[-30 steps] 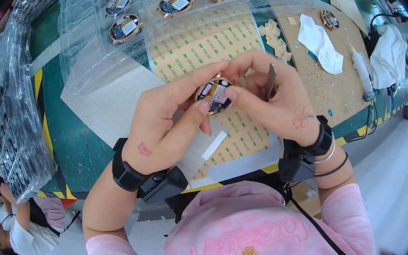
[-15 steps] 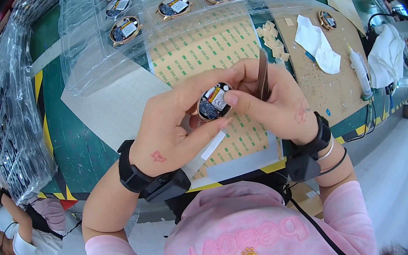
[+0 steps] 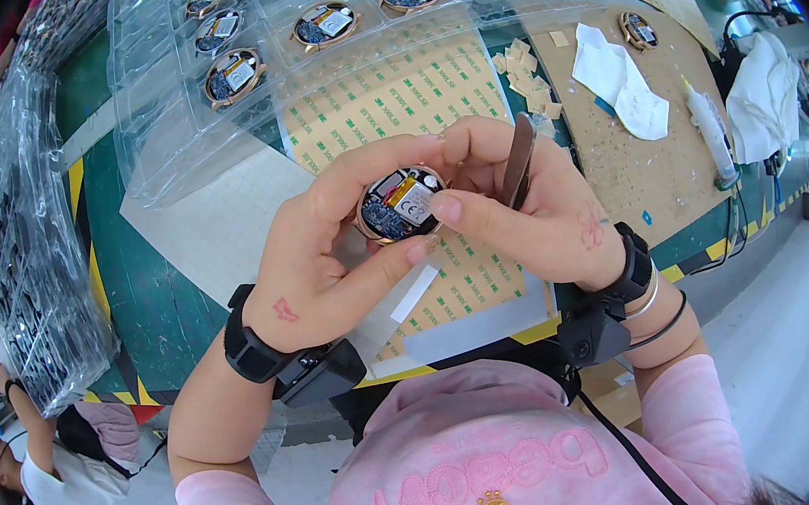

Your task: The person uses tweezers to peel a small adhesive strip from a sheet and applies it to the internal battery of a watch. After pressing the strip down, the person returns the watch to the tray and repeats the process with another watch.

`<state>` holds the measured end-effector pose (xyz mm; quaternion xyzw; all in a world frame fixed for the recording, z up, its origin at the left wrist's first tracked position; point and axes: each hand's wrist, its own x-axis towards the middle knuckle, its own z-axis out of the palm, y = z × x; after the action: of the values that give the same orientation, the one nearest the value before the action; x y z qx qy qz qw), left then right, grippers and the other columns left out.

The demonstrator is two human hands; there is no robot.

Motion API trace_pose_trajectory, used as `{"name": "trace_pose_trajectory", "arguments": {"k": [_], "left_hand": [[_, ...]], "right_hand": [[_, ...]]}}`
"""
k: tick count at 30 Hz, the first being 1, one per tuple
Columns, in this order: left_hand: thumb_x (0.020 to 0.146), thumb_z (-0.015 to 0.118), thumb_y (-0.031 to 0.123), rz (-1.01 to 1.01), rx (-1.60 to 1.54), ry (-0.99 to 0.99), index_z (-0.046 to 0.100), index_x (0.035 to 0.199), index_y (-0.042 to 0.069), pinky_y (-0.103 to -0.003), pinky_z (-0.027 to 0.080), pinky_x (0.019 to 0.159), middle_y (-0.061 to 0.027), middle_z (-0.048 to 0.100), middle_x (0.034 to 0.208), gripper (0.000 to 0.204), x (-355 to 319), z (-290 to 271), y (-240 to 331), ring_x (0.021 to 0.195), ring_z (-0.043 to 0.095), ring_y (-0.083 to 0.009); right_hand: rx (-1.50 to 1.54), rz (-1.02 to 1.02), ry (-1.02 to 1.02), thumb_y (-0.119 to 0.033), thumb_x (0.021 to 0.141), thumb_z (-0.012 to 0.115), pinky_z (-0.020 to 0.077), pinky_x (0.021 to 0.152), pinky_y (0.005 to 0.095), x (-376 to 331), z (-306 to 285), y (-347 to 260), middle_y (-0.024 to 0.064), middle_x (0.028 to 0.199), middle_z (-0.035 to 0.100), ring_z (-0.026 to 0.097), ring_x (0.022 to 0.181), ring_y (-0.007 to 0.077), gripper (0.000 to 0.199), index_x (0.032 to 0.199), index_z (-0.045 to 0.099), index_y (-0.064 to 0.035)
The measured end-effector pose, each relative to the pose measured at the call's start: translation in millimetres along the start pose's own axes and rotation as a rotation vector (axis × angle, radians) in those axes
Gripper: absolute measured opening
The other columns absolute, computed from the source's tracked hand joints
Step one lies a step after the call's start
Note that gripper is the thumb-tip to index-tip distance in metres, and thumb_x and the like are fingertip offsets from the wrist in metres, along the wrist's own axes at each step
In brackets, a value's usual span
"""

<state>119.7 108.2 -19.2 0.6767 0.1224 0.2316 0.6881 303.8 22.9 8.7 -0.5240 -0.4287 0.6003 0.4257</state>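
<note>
Both hands hold a round gold-rimmed module (image 3: 400, 203): left hand (image 3: 326, 261) fingers cradle it, right hand (image 3: 529, 208) thumb presses its label while gripping tweezers (image 3: 518, 160). The step looks like seating that label; the next move calls for firm, even pressure.

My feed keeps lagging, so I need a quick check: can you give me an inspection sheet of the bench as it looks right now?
Surface: green bench with a brown board at the right.
Job's things: round gold-rimmed module held over a printed backing sheet; tweezers.
Clutter: clear trays holding more modules, white wipes, small tan pads, a glue tube.
Fingers: left hand and right hand both grip the module; the right also holds the tweezers.
Cables: black cable at the bench's right edge.
Surroundings: stacked bagged trays at left; another person lower left.
</note>
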Motion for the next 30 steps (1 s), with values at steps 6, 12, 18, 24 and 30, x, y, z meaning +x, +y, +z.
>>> {"name": "trace_pose_trajectory", "arguments": {"k": [6,12,18,24,30], "left_hand": [[0.079,0.063,-0.004,0.02,0.082,-0.054,0.04,0.13,0.001,-0.03,0.041,0.095,-0.0111,0.052,0.12,0.056,0,-1,0,0.112,0.051,-0.0169],[0.079,0.06,-0.006,0.053,0.11,0.006,0.048,0.127,0.004,-0.028,0.046,0.086,-0.0098,0.057,0.118,0.05,-1,5,-3,0.105,0.056,-0.017],[0.082,0.059,-0.001,0.003,-0.069,0.089,0.044,0.129,0.004,-0.026,0.047,0.081,-0.0079,0.058,0.11,0.049,0,4,-1,0.097,0.058,-0.0156],[0.086,0.057,0.002,-0.159,-0.256,0.104,0.043,0.127,0.004,-0.022,0.045,0.069,-0.003,0.055,0.098,0.043,-1,-2,11,0.081,0.053,-0.0085],[0.088,0.054,0.005,-0.278,-0.166,0.125,0.045,0.122,0.004,-0.019,0.043,0.063,-0.0017,0.053,0.093,0.034,-1,-4,19,0.073,0.048,-0.0042]], "right_hand": [[-0.08,-0.03,0.027,-0.001,0.086,0.058,0.0428,0.072,0.0209,1,4,8,0.002,0.092,0.057,0.054,0.085,0.0057,0.017,0.101,0.05,-0.0004],[-0.149,0.015,0.068,0.001,0.085,0.058,0.0428,0.071,0.0209,0,7,8,0.0019,0.09,0.056,0.053,0.084,0.0054,0.018,0.102,0.051,-0.0007],[0.055,-0.112,0.084,-0.008,0.089,0.054,0.042,0.066,0.0205,1,1,3,0.0011,0.087,0.055,0.051,0.078,0.0057,0.012,0.099,0.052,-0.0004],[0.178,-0.129,0.266,-0.026,0.095,0.043,0.0343,0.059,0.0184,0,-11,-8,0.0009,0.084,0.053,0.042,0.066,0.0064,0.027,0.093,0.053,-0.0011],[0.211,-0.397,0.478,-0.043,0.099,0.033,0.032,0.051,0.0196,17,-7,12,-0.0001,0.075,0.054,0.04,0.057,0.0043,0.05,0.088,0.058,-0.0021]]}}
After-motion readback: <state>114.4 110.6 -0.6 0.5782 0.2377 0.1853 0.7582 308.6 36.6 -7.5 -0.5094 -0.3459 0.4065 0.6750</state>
